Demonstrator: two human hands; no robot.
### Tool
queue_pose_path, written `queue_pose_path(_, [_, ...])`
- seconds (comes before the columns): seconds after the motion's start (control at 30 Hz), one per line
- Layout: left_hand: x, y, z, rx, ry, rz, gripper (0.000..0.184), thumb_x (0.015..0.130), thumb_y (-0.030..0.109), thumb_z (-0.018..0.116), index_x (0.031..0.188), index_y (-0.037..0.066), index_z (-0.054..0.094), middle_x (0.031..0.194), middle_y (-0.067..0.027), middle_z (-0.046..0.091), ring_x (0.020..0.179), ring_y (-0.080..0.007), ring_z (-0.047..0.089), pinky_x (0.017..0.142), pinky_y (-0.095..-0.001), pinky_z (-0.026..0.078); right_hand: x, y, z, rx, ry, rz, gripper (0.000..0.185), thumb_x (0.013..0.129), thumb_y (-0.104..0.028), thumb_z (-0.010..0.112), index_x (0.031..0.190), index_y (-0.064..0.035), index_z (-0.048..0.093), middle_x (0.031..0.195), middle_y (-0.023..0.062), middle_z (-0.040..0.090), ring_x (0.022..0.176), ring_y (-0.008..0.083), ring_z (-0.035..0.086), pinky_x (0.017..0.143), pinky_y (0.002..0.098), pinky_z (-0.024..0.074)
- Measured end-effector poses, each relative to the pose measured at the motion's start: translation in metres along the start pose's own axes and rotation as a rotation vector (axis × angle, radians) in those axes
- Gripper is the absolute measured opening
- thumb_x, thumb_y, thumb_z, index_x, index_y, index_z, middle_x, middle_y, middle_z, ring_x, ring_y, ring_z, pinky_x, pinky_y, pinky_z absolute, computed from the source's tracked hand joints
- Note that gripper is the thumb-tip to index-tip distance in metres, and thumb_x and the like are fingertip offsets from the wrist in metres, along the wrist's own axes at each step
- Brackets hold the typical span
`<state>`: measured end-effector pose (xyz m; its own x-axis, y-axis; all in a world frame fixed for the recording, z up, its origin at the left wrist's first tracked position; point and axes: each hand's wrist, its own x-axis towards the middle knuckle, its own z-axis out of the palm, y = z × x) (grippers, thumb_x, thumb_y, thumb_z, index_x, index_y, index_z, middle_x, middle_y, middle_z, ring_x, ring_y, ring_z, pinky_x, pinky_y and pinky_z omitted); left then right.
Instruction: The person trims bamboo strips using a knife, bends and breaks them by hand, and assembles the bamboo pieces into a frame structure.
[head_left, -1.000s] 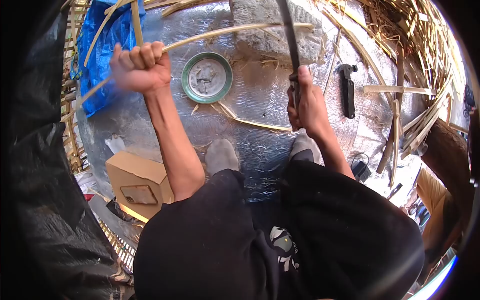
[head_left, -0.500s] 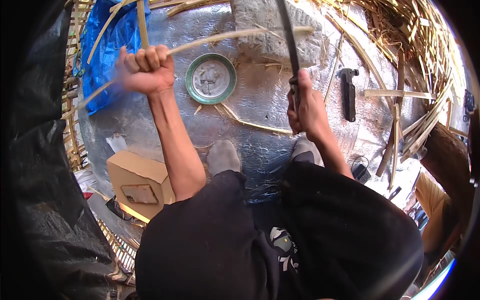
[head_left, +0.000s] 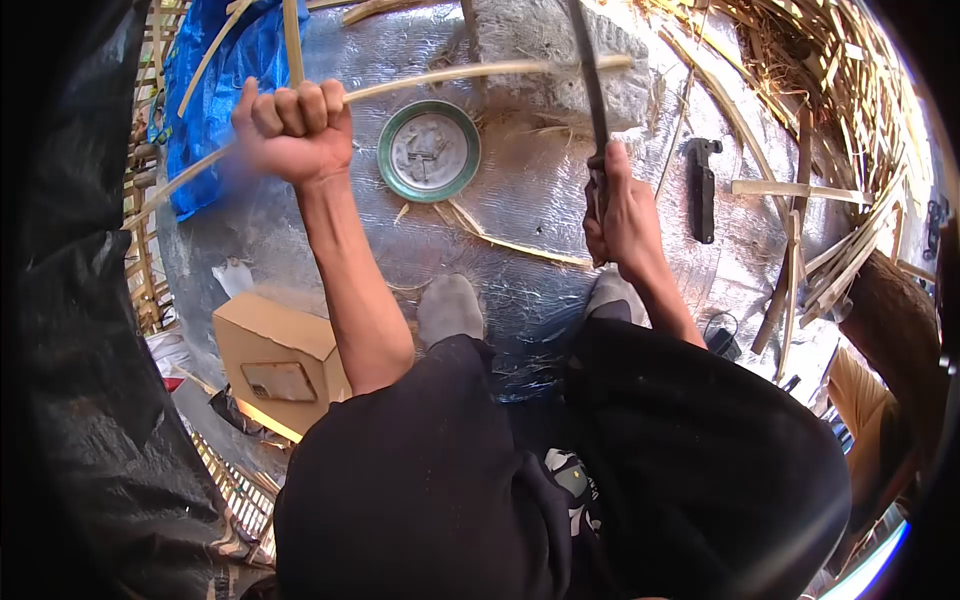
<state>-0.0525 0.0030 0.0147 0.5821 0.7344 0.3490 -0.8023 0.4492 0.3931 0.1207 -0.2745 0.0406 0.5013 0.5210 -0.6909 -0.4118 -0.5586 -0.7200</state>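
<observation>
My left hand (head_left: 298,135) is closed in a fist around a long, pale bamboo strip (head_left: 450,75). One end of the strip arcs right to the grey stone block (head_left: 545,100), and the other runs down to the left, past the blue plastic sheet (head_left: 190,190). In my right hand (head_left: 628,215) is the handle of a long dark-bladed knife (head_left: 590,75), thumb pressed along its top. The blade points up and away, crossing in front of the block near the strip's far end. Whether blade and strip touch, I cannot tell.
A green-rimmed plate (head_left: 384,165) lies between my arms on the silvery floor sheet (head_left: 540,210). Right of my right hand is a black tool (head_left: 703,190); many split bamboo strips (head_left: 850,90) pile up beyond it. A cardboard box (head_left: 270,335) carries a phone (head_left: 280,381) at left.
The view has shifted slightly. My left fist sits a little higher, while my right hand and the knife have moved slightly to the right. Both grips stay the same.
</observation>
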Motion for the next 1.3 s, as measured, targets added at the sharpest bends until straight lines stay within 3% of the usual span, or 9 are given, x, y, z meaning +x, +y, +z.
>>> queue_pose_path(0.37, [-0.006, -0.001, 0.003, -0.013, 0.047, 0.045, 0.054, 0.1, 0.024, 0.036, 0.051, 0.02, 0.015, 0.044, 0.004, 0.011, 0.044, -0.0119, 0.005, 0.051, -0.0302, 0.016, -0.03, -0.034, -0.012, 0.242, 0.061, -0.342, 0.072, 0.099, -0.069, 0.026, 0.075, -0.0044, 0.049, 0.047, 0.003, 0.041, 0.035, 0.0132, 0.039, 0.034, 0.0281, 0.032])
queue_pose_path(0.57, [0.01, 0.003, 0.022, 0.153, -0.081, 0.067, 0.051, 0.093, 0.041, 0.044, 0.055, 0.017, 0.021, 0.054, 0.002, 0.017, 0.05, -0.0123, 0.018, 0.055, -0.0318, 0.022, -0.015, 0.004, -0.004, 0.104, 0.024, -0.055, 0.069, 0.099, -0.066, 0.035, 0.068, -0.0055, 0.048, 0.048, 0.0024, 0.041, 0.035, 0.0114, 0.039, 0.033, 0.0275, 0.031])
queue_pose_path(0.63, [0.017, -0.003, 0.049, 0.091, 0.105, 0.115, 0.05, 0.089, 0.048, 0.049, 0.058, 0.017, 0.025, 0.057, 0.002, 0.019, 0.052, -0.0117, 0.023, 0.056, -0.0307, 0.024, -0.011, 0.018, -0.005, 0.122, 0.032, -0.018, 0.068, 0.099, -0.064, 0.036, 0.067, -0.0058, 0.047, 0.047, 0.0025, 0.04, 0.036, 0.0117, 0.04, 0.033, 0.0275, 0.0319])
queue_pose_path(0.67, [0.019, 0.004, 0.04, 0.013, 0.058, 0.056, 0.049, 0.09, 0.05, 0.049, 0.06, 0.018, 0.026, 0.054, 0.002, 0.02, 0.048, -0.0117, 0.024, 0.052, -0.0287, 0.025, -0.009, 0.023, -0.007, 0.105, 0.03, -0.015, 0.068, 0.1, -0.064, 0.035, 0.067, -0.0058, 0.047, 0.047, 0.0026, 0.041, 0.036, 0.0117, 0.04, 0.033, 0.0276, 0.0319])
queue_pose_path(0.93, [0.033, -0.002, 0.045, 0.286, 0.123, 0.201, 0.05, 0.099, 0.043, 0.04, 0.058, 0.019, 0.022, 0.049, 0.0016, 0.018, 0.041, -0.0115, 0.021, 0.043, -0.0267, 0.02, -0.035, 0.008, -0.013, 0.176, 0.048, 0.058, 0.067, 0.098, -0.067, 0.036, 0.067, -0.0076, 0.044, 0.049, 0.0017, 0.038, 0.036, 0.0117, 0.038, 0.034, 0.0273, 0.0305])
queue_pose_path(1.0, [0.031, -0.004, 0.048, 0.306, 0.126, 0.188, 0.048, 0.099, 0.031, 0.041, 0.057, 0.02, 0.021, 0.047, 0.0025, 0.019, 0.041, -0.0101, 0.019, 0.045, -0.026, 0.02, -0.046, -0.005, -0.011, 0.274, 0.068, -0.036, 0.069, 0.098, -0.068, 0.034, 0.071, -0.0061, 0.046, 0.048, 0.0024, 0.04, 0.036, 0.0124, 0.038, 0.035, 0.0276, 0.03])
queue_pose_path(1.13, [0.025, -0.004, 0.047, 0.315, 0.15, 0.18, 0.047, 0.1, 0.029, 0.037, 0.057, 0.02, 0.021, 0.047, 0.0024, 0.018, 0.041, -0.0105, 0.018, 0.045, -0.0262, 0.021, -0.048, -0.013, -0.02, 0.353, 0.061, -0.417, 0.074, 0.093, -0.075, 0.034, 0.073, -0.0045, 0.048, 0.049, 0.0042, 0.044, 0.035, 0.0143, 0.039, 0.035, 0.0279, 0.0321])
queue_pose_path(1.23, [0.024, -0.003, 0.051, 0.31, 0.135, 0.173, 0.047, 0.1, 0.029, 0.038, 0.056, 0.02, 0.021, 0.047, 0.0026, 0.018, 0.041, -0.01, 0.017, 0.046, -0.0265, 0.021, -0.025, 0.005, -0.006, 0.503, 0.035, -0.306, 0.073, 0.095, -0.072, 0.033, 0.071, -0.0046, 0.048, 0.049, 0.0041, 0.044, 0.035, 0.0144, 0.042, 0.034, 0.0294, 0.0337])
queue_pose_path(1.3, [0.028, -0.003, 0.059, 0.318, 0.057, 0.149, 0.047, 0.099, 0.03, 0.038, 0.056, 0.021, 0.021, 0.046, 0.0033, 0.019, 0.041, -0.0095, 0.018, 0.046, -0.0265, 0.021, -0.005, 0.014, 0.001, 0.101, -0.09, 0.028, 0.073, 0.097, -0.069, 0.032, 0.068, -0.0044, 0.047, 0.049, 0.0043, 0.043, 0.036, 0.0141, 0.043, 0.034, 0.0304, 0.0353])
